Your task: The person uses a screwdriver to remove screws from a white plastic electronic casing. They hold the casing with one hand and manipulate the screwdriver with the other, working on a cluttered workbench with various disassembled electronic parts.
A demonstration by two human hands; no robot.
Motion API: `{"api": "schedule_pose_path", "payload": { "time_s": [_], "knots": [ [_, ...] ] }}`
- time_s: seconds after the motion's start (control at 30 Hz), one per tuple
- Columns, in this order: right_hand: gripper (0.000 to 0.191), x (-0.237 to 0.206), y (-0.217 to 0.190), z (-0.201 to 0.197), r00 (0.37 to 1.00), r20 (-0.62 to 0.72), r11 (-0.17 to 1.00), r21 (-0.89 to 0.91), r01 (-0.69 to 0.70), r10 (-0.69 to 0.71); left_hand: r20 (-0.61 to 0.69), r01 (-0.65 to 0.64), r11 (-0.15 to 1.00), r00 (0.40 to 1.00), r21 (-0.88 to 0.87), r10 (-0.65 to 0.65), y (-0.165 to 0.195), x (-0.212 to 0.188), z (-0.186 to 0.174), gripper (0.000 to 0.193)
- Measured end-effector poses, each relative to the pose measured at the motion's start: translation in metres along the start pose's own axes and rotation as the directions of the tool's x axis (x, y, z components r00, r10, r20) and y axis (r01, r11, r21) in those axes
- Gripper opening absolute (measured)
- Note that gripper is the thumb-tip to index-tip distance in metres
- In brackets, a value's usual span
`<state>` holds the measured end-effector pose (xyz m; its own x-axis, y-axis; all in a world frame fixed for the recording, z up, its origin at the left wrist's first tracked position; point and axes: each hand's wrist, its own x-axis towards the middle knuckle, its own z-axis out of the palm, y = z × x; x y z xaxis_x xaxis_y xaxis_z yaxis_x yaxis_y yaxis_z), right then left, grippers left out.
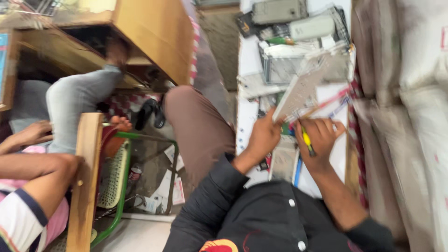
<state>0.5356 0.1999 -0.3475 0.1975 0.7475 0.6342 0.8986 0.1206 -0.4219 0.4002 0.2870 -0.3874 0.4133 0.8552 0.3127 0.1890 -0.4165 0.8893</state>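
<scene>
The picture is motion-blurred. My left hand (264, 136) holds the lower edge of a pale perforated circuit board (305, 91), which tilts up over a cluttered white worktop (246, 60). My right hand (321, 140) grips a slim tool with a yellow and green handle (306, 141), its tip near the board's lower corner. Thin red and orange wires (326, 103) run past the board to the right. My dark sleeves and brown trouser leg (196, 126) fill the lower middle.
Grey boxes, a metal casing (279, 70) and loose parts crowd the worktop's far end. Pale cloth (406, 107) hangs at the right. At the left, other people sit: an arm (42, 172), a grey-trousered leg (77, 100), a green-framed chair (119, 182), a wooden desk (149, 32).
</scene>
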Motion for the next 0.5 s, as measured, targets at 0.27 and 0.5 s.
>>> {"api": "schedule_pose_path", "payload": {
  "time_s": [0.27, 0.5],
  "knots": [
    [0.011, 0.004, -0.026, -0.003, 0.999, -0.045, 1.000, -0.022, 0.003, -0.004, 0.011, 0.007, 0.999, 1.000, 0.054, -0.008, 0.019, 0.004, -0.024, 0.025],
    [0.012, -0.006, -0.027, -0.003, 0.987, -0.155, 0.999, -0.033, 0.023, -0.028, -0.007, 0.028, 1.000, 1.000, 0.005, -0.028, 0.040, -0.003, -0.040, 0.024]
  ]
}}
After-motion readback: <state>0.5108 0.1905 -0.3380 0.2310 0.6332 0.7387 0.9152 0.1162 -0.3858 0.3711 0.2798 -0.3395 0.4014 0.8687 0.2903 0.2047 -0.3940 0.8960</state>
